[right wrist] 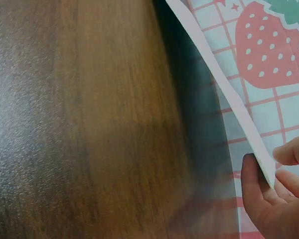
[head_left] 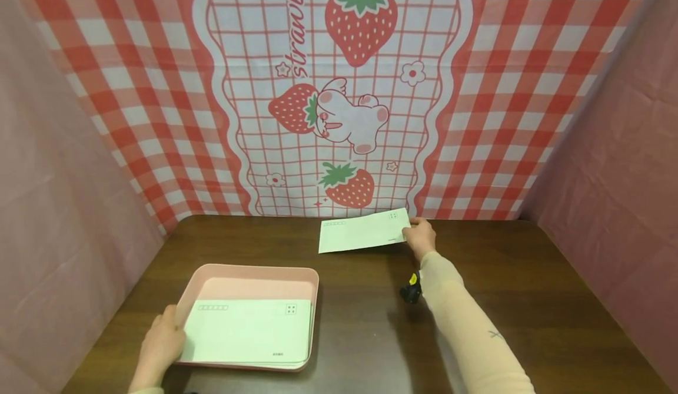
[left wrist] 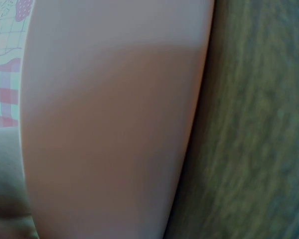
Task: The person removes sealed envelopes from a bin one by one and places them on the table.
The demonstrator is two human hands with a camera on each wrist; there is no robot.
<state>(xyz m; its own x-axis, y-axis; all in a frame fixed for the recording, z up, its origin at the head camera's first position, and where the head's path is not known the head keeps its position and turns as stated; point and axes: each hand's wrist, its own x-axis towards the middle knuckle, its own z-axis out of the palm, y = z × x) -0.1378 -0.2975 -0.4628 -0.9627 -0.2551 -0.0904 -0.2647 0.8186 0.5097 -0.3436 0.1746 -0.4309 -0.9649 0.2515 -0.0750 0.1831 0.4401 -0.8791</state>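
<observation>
While right grip [head_left: 421, 237] pinches envelope [head_left: 365, 232], cloth [head_left: 339, 64] reads "strawber".

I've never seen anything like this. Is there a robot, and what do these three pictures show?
There's no robot: these are a person's bare hands. One picture is taken from the head, looking forward and down; the others, from the left and right wrists. On the brown table sits a pink tray holding stacked envelopes. The right hand pinches a separate envelope near the table's far edge. The left hand is at the tray's left rim; its exact grip is unclear. The left wrist picture mostly shows the tray's wall.
</observation>
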